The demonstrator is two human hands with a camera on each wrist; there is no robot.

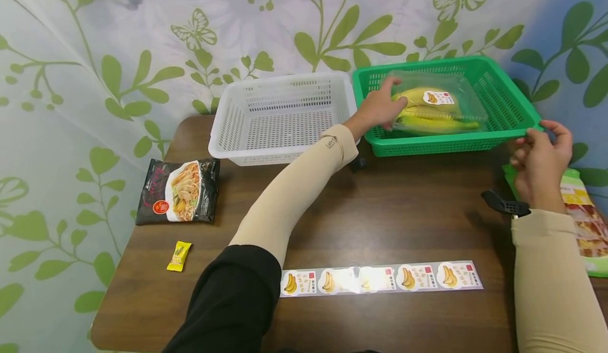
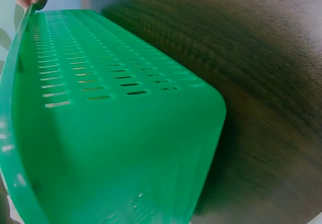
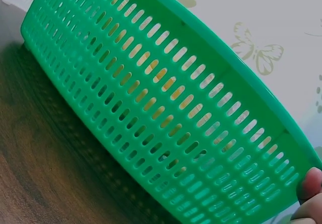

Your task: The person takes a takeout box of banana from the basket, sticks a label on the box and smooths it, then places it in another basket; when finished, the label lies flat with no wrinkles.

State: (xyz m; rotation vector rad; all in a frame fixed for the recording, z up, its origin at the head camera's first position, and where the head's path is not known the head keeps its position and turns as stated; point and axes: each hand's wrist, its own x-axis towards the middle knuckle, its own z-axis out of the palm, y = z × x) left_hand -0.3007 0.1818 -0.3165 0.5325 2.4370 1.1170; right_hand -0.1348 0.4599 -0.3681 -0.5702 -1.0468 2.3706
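A clear plastic box point(image 1: 467, 92) of bananas point(image 1: 434, 125) lies inside the green basket point(image 1: 446, 145), at the back right of the table. On its lid is a banana sticker point(image 1: 439, 98). My left hand point(image 1: 380, 107) grips the left end of this box; the left wrist view shows mainly the basket wall point(image 2: 115, 128). At the basket's front right corner, my right hand point(image 1: 543, 158) pinches the rim. The right wrist view catches its fingers point(image 3: 311, 183) on that rim, with yellow showing through the slots.
A white basket point(image 1: 285, 155) stands left of the green one. The table also bears a black noodle packet point(image 1: 182, 190), a small yellow wrapper point(image 1: 179, 256) and a strip of banana stickers point(image 1: 380, 280). A green food bag point(image 1: 586, 216) lies beside the right forearm.
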